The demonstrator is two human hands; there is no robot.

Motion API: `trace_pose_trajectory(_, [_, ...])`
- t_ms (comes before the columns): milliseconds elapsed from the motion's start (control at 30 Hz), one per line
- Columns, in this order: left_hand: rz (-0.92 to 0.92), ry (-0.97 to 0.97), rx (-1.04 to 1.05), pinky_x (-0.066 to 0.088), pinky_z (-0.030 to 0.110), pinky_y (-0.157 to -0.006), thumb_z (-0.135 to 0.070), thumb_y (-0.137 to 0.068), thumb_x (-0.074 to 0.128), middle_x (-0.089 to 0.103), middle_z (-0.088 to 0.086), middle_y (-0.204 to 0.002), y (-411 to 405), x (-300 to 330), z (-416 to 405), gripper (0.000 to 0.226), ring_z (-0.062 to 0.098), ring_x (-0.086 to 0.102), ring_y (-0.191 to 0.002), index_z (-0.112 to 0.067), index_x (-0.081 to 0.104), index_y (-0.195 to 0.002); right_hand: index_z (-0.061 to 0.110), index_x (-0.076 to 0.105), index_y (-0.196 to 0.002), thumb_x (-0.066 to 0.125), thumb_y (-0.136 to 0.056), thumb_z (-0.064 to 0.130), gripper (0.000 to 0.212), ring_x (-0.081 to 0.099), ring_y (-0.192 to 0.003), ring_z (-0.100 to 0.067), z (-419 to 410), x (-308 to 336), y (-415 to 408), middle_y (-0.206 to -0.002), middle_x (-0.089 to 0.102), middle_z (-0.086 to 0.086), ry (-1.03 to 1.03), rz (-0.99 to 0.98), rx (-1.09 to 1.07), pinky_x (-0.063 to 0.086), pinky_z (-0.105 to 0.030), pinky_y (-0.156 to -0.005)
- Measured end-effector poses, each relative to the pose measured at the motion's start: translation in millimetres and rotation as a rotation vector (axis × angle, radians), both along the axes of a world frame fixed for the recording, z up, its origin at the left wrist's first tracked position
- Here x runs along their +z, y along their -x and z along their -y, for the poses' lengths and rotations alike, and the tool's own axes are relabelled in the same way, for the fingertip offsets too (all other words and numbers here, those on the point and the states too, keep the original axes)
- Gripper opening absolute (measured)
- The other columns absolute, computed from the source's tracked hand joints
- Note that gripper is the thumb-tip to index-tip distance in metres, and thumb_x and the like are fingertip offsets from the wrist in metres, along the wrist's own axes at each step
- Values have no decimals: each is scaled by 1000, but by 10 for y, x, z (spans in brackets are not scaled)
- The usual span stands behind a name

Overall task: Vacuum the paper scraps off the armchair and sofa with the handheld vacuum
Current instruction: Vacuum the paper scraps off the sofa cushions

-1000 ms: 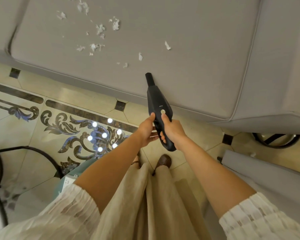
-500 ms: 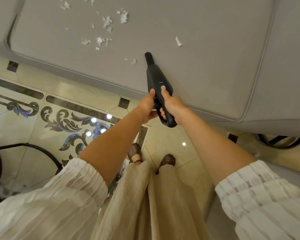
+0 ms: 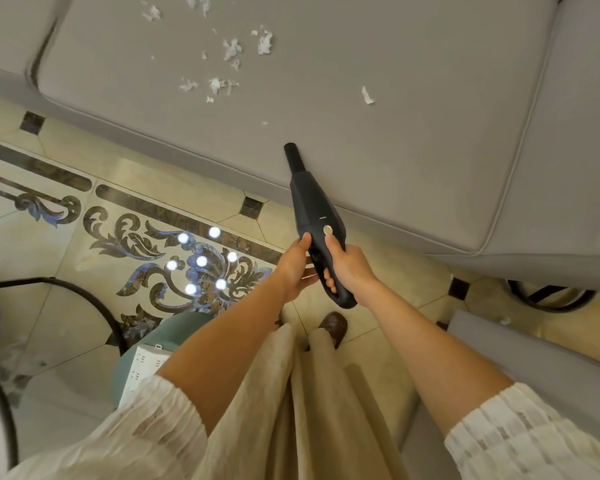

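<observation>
head view: the right hand [image 3: 349,268] has its grip wrapped round the handle of the black handheld vacuum [image 3: 316,216], fingers curled under it and the thumb lying on top just below the round silver button [image 3: 327,230]. the left hand [image 3: 297,268] rests against the left side of the same handle, thumb up along the body and fingers stretched out straight beneath, a loose wide grip that touches rather than clasps. the vacuum points up and away from the person, its narrow nozzle [image 3: 292,157] over the front edge of the grey sofa seat cushion [image 3: 413,150]; whether the tip touches the fabric cannot be told. white paper scraps [image 3: 222,85] lie scattered towards the far left of that cushion, well apart from the nozzle, with one lone scrap [image 3: 367,95] further right and a tiny one [image 3: 264,123] nearer the front edge. below the sofa is a glossy tiled floor [image 3: 66,258] with a dark scroll pattern and lamp reflections. a brown shoe [image 3: 334,326] shows under a beige skirt [image 3: 291,410]. a grey armchair cushion [image 3: 534,355] sits at the right edge, and a black metal frame [image 3: 66,289] curves at the left.
</observation>
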State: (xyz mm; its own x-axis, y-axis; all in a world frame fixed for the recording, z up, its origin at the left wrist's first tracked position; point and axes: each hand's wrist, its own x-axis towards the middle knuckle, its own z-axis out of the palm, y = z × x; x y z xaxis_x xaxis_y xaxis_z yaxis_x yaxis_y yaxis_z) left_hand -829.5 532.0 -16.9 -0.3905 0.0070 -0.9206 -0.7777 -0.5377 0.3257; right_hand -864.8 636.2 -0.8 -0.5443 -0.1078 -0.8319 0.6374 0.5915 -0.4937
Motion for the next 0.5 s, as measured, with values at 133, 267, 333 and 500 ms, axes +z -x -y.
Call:
trace_pose_trajectory(133, [-2, 23, 26, 54, 30, -76, -44, -103, 36, 60, 9, -125, 90, -33, 211, 41, 23, 62, -102, -15, 52, -127, 6, 59, -77, 31, -99, 59, 63, 51, -46, -18, 237, -8, 111, -57, 55, -8, 24, -2, 35, 45, -27, -51])
trace_pose_trajectory(267, [-23, 28, 83, 54, 41, -92, -46, -102, 39, 60, 15, -124, 310, -68, 497, 39, 29, 62, -102, -15, 54, -121, 7, 58, -76, 31, -99, 59, 63, 50, -42, -16, 562, 36, 399, -55, 55, -6, 23, 3, 77, 44, -24, -47])
trace_pose_trajectory(333, [-21, 37, 97, 55, 40, -90, -46, -102, 41, 61, 14, -119, 436, -64, 634, 37, 29, 64, -101, -15, 55, -117, 8, 57, -77, 32, -98, 59, 61, 50, -43, -15, 701, 43, 534, -55, 55, -5, 37, 25, 57, 44, -25, -47])
trace_pose_trajectory(500, [-16, 38, 65, 57, 32, -74, -40, -103, 41, 62, 10, -105, 581, 81, 854, 27, 26, 64, -95, -18, 56, -100, 7, 58, -85, 34, -99, 56, 57, 50, -46, -16, 870, 40, 611, -58, 55, -5, 60, 83, -35, 45, -26, -49])
